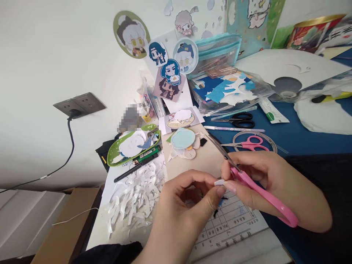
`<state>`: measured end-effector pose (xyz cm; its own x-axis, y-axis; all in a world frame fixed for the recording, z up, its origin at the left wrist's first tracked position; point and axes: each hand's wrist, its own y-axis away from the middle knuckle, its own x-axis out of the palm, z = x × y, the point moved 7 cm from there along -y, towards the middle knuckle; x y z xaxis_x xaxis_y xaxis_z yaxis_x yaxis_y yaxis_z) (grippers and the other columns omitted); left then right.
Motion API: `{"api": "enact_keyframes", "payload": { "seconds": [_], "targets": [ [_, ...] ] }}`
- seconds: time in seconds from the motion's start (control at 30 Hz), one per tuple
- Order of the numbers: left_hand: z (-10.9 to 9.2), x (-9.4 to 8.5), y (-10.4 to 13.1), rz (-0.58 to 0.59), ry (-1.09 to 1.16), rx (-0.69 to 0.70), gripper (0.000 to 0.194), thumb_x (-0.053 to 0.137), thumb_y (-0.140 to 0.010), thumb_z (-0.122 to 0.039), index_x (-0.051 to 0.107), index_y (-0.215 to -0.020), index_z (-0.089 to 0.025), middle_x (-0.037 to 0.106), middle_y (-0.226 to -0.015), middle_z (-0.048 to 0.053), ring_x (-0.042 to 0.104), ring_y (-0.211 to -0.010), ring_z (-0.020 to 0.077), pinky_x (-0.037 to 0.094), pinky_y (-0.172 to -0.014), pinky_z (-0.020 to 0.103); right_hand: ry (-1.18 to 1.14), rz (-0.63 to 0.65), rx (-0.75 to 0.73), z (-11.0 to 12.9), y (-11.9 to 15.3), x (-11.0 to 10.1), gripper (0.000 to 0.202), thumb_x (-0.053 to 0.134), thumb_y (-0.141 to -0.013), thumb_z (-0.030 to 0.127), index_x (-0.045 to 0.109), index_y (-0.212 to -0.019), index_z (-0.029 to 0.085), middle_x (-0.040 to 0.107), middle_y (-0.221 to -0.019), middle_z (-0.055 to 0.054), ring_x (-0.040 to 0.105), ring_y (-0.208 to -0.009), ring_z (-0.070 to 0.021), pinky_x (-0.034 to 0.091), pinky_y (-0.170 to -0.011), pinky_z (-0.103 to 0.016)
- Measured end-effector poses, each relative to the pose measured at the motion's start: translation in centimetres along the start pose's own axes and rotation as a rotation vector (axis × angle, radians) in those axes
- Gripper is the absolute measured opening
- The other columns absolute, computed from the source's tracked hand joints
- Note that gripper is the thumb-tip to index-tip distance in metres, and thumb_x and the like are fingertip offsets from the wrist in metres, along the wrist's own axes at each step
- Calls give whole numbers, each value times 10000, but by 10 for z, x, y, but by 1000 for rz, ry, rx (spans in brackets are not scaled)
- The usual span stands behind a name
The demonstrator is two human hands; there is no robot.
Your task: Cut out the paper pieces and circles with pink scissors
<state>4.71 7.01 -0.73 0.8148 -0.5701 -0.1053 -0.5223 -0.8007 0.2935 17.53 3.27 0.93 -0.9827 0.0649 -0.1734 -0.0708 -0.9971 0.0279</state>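
Note:
Between thumb and forefinger, my left hand [189, 205] pinches a small white cut piece [219, 182], perhaps paper or felt. My right hand [264, 179] holds pink-handled scissors [264, 196], blades pointing up and away to the left. Its thumb also touches the white piece's right end. Under both hands lies a printed form sheet [220, 234] with small dark and blue scraps on it. Just beyond is a stack of cut felt shapes topped by a light blue oval [183, 138]. The lower part of the left palm faces away from view.
White paper strips [134, 198] are heaped at left. Behind them are a green tray [112, 154] and a black pen [132, 172]. At right lie black scissors [242, 120], a second pink pair [253, 143], a tape roll [275, 145] and a glue tube [273, 110].

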Motion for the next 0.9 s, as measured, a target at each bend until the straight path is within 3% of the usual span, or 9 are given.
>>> {"api": "enact_keyframes", "payload": {
  "seconds": [0.2, 0.37, 0.6, 0.9],
  "targets": [
    [-1, 2, 1, 18, -80, 9, 180, 682, -768, -324, 696, -720, -151, 609, -632, 13, 456, -560, 98, 358, -498, 191, 40, 32, 26, -4, -2, 2, 114, 583, -663, 75, 545, -653, 183, 474, -563, 76, 452, -459, -69, 395, -461, -184],
    [-1, -1, -3, 5, 70, -17, 129, 731, -732, -275, 689, -734, -153, 598, -554, -13, 467, -498, 76, 372, -454, 158, 119, 59, 72, -13, -1, 0, 60, 600, -684, 184, 545, -696, 204, 508, -606, 45, 455, -482, -111, 387, -469, -246],
    [0, -8, -2, 8, 215, -35, 110, 718, -762, -263, 668, -757, -165, 640, -585, -9, 500, -471, 63, 413, -432, 122, 133, 208, 106, -16, 5, 4, 75, 607, -667, 272, 556, -688, 221, 412, -512, 69, 392, -478, -129, 338, -477, -258],
    [-1, -12, -5, 16, 323, 6, 97, 687, -796, -229, 648, -735, -165, 632, -607, -15, 483, -444, 44, 435, -425, 108, 304, 334, 103, -27, 8, 8, 108, 582, -685, 204, 659, -759, 222, 498, -519, 35, 414, -444, -134, 348, -419, -235]
  ]
}}
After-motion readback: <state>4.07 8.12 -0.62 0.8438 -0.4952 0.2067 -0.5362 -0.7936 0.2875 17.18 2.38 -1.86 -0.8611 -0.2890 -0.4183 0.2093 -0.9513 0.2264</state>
